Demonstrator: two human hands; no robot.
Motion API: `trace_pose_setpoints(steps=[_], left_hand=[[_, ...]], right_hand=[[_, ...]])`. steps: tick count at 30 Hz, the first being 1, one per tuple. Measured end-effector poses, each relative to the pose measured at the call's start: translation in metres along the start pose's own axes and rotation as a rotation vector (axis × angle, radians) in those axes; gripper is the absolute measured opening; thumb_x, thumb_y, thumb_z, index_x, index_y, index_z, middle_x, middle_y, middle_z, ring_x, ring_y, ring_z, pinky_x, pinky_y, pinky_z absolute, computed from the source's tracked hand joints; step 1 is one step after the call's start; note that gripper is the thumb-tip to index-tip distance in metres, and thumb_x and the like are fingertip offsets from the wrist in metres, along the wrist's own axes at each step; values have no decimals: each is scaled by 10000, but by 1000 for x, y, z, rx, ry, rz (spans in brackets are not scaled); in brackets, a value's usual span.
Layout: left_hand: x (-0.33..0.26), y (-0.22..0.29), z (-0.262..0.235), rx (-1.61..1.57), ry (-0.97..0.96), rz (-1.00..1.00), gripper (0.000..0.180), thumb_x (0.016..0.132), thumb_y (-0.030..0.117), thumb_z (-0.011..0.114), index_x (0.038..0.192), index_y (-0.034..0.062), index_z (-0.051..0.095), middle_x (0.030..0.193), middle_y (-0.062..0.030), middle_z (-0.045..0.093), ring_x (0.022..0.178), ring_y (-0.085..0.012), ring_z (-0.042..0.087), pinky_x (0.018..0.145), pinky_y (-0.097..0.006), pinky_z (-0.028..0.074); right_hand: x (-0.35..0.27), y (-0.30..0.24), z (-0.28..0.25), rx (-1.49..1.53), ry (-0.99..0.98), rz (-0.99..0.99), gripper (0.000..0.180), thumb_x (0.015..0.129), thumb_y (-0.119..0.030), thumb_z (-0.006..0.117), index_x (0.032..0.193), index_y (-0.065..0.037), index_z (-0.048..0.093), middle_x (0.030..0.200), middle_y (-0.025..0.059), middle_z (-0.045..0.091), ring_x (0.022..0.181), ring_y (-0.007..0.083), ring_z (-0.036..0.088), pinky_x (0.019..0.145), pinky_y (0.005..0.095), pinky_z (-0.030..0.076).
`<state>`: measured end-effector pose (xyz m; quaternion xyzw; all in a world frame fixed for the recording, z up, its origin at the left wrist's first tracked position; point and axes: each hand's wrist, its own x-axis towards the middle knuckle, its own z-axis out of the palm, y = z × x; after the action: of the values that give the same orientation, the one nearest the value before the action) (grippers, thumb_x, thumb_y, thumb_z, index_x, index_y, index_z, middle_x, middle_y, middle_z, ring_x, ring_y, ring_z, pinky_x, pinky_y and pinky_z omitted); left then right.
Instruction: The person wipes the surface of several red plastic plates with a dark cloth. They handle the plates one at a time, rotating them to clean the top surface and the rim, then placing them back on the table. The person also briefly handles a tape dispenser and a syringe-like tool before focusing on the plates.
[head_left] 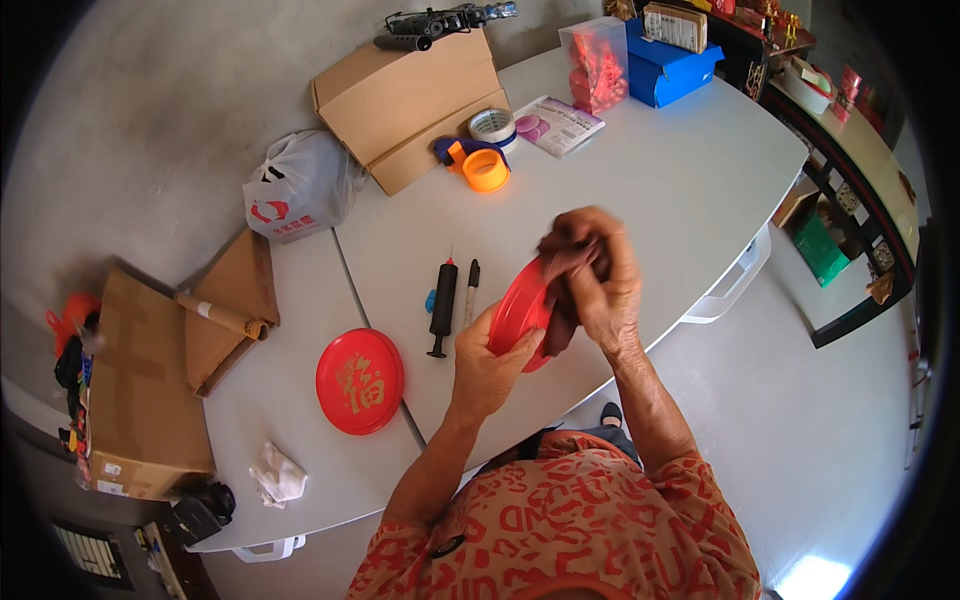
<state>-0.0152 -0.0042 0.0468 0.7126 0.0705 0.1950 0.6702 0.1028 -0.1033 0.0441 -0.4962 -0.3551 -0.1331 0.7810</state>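
Tilted up over the table's near edge is a red round dish (516, 308), its rim gripped by my left hand (487, 365). My right hand (610, 290) is closed on a dark brown cloth (563, 322), which presses against the dish's right side. To the left, a red round lid (360, 381) with a gold character lies flat on the table. Between lid and dish lie a black hand pump (443, 308) with a thin needle and a marker pen (472, 292). A crumpled white cloth or tissue (277, 475) rests near the table's left front edge.
Tape rolls (486, 170), a booklet (558, 126), a clear box of red items (598, 66) and a blue box (672, 66) stand at the back. An open cardboard box (410, 100), a plastic bag (300, 187) and a larger carton (150, 390) line the left side.
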Motion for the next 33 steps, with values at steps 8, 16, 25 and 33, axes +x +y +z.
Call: trace_pose_setpoints(steps=[8, 16, 25, 33], left_hand=[[6, -18, 7, 25, 54, 151, 342, 805, -31, 672, 1134, 23, 595, 1012, -33, 666, 913, -97, 607, 818, -253, 501], [-2, -23, 4, 94, 85, 134, 332, 786, -14, 696, 1100, 18, 594, 939, -52, 657, 842, -101, 607, 751, -263, 514], [-7, -25, -1, 106, 64, 122, 274, 811, 12, 699, 1063, 11, 590, 857, -32, 656, 739, -78, 588, 664, -243, 507], [-8, -34, -6, 22, 77, 178, 322, 795, -17, 701, 1092, 14, 578, 934, -23, 640, 829, -66, 580, 733, -243, 507]], right_hand=[[-30, -28, 8, -633, -208, -136, 432, 723, -53, 684, 1148, -36, 611, 1204, 188, 473, 1073, 363, 458, 918, 445, 425], [-25, -12, 2, -591, -193, -197, 305, 752, -58, 661, 1057, -60, 651, 1105, 131, 555, 1031, 305, 509, 901, 411, 422], [-19, 8, -7, -330, 36, 299, 207, 833, -9, 584, 1030, -28, 644, 1060, 132, 578, 1019, 286, 536, 890, 385, 454], [-33, -25, 19, -677, -243, -276, 316, 738, -50, 673, 1053, -53, 652, 1154, 136, 545, 1058, 323, 519, 908, 424, 410]])
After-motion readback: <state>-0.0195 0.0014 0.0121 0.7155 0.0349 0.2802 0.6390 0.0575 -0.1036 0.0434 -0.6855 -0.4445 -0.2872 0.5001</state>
